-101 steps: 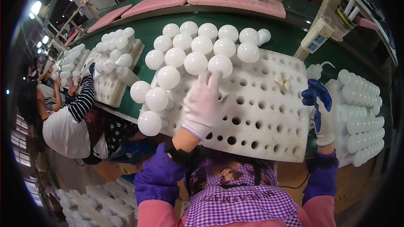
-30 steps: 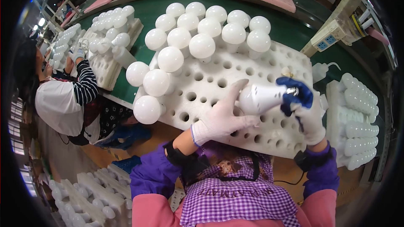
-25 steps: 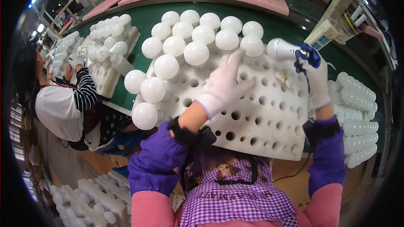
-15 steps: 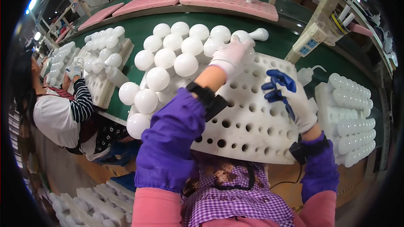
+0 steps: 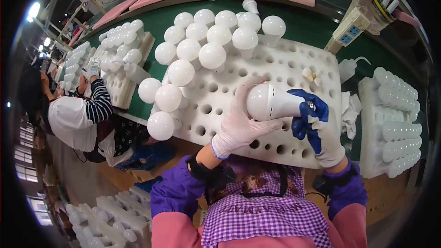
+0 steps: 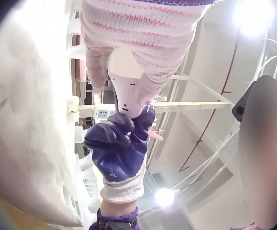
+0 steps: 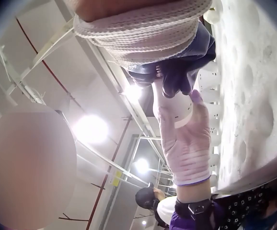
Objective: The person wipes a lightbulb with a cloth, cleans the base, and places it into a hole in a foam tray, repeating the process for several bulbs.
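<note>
A white bulb lies sideways between both hands, above the white foam tray. My left hand, in a white glove, cups its round globe with thumb and fingers; the left wrist view shows this glove around the bulb. Blue-coated fingers of my right hand grip the metal-capped narrow end, which they partly hide. In the right wrist view the right glove holds the bulb opposite the left glove. Several upright bulbs fill the tray's left and far part.
A loose bulb lies beyond the tray. A yellowish scrap rests on the tray; crumpled white paper and a squeeze bottle are to its right. Another filled tray stands far right, a socket post behind. A person works at left.
My left hand has come back from the far bulbs to the near middle and now cups a bulb. My right hand, previously without a bulb, grips its narrow end. The far loose bulb lies differently.
</note>
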A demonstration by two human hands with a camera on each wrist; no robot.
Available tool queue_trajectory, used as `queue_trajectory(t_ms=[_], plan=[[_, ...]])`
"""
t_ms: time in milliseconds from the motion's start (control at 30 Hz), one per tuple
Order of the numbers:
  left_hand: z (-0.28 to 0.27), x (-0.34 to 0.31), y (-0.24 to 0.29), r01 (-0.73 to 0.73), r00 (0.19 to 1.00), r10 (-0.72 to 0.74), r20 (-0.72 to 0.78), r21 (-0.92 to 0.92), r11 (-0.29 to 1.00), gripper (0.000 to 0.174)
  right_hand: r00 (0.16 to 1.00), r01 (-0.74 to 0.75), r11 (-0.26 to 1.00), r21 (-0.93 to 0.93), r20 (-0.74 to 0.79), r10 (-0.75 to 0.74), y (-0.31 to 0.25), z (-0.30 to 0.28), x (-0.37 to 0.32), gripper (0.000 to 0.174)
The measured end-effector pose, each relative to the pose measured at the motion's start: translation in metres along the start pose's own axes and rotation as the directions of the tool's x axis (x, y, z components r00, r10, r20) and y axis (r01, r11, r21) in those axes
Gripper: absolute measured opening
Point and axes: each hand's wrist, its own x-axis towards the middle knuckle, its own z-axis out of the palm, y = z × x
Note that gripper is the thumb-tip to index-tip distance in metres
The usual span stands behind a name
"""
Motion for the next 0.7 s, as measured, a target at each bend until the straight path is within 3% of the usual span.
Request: queue_trajectory(t_ms=[67, 200, 300, 333, 400, 433, 467, 500, 533, 600, 667, 700], plan=[[-0.009, -0.005, 0.002, 0.106, 0.988, -0.111, 0.110, 0.054, 0.993, 0.080, 0.999, -0.003, 1.000, -0.004, 0.034, 0.003, 0.000, 0.000, -0.001, 0.038], [-0.017, -0.009, -0.002, 0.079, 0.985, -0.089, 0.147, 0.068, 0.995, 0.079, 0.997, -0.069, 0.996, -0.048, 0.043, 0.071, -0.003, 0.001, -0.002, 0.032], [-0.014, -0.016, -0.001, 0.086, 0.984, -0.088, 0.157, 0.019, 0.996, 0.078, 0.995, -0.090, 0.995, -0.046, 0.027, 0.091, -0.006, 0.003, -0.005, 0.031], [-0.013, -0.018, -0.001, 0.155, 0.976, -0.141, 0.167, -0.079, 0.985, 0.075, 0.996, -0.089, 0.995, -0.050, 0.025, 0.091, -0.006, 0.003, -0.005, 0.031], [-0.011, -0.019, -0.003, 0.222, 0.964, -0.187, 0.190, -0.182, 0.958, 0.071, 0.995, 0.032, 0.985, -0.170, 0.099, -0.015, -0.005, 0.001, -0.007, 0.034], [-0.012, -0.020, -0.005, 0.381, 0.916, -0.280, 0.287, -0.408, 0.830, 0.068, 0.996, 0.030, 0.984, -0.174, 0.092, -0.014, -0.004, -0.002, -0.006, 0.034], [-0.014, -0.021, -0.008, 0.521, 0.852, -0.337, 0.401, -0.583, 0.624, 0.064, 0.970, 0.229, 0.908, -0.350, 0.164, -0.181, -0.002, -0.006, -0.005, 0.037], [-0.020, -0.024, -0.015, 0.614, 0.787, -0.307, 0.535, -0.628, 0.479, 0.062, 0.909, 0.414, 0.763, -0.496, 0.263, -0.323, -0.001, -0.011, -0.002, 0.041], [-0.022, -0.025, -0.018, 0.617, 0.784, -0.303, 0.542, -0.628, 0.475, 0.062, 0.820, 0.571, 0.561, -0.599, 0.382, -0.427, 0.001, -0.014, -0.001, 0.044], [-0.023, -0.027, -0.021, 0.698, 0.716, -0.340, 0.610, -0.636, 0.328, 0.063, 0.823, 0.568, 0.590, -0.574, 0.384, -0.418, 0.003, -0.013, -0.002, 0.049], [-0.021, -0.031, -0.021, 0.682, 0.731, -0.343, 0.590, -0.646, 0.342, 0.064, 0.951, 0.288, 0.911, -0.296, 0.199, -0.236, 0.005, -0.008, -0.005, 0.050], [-0.019, -0.030, -0.018, 0.654, 0.756, -0.346, 0.555, -0.638, 0.406, 0.066, 0.970, 0.212, 0.950, -0.230, 0.170, -0.176, 0.001, -0.005, -0.007, 0.052]])
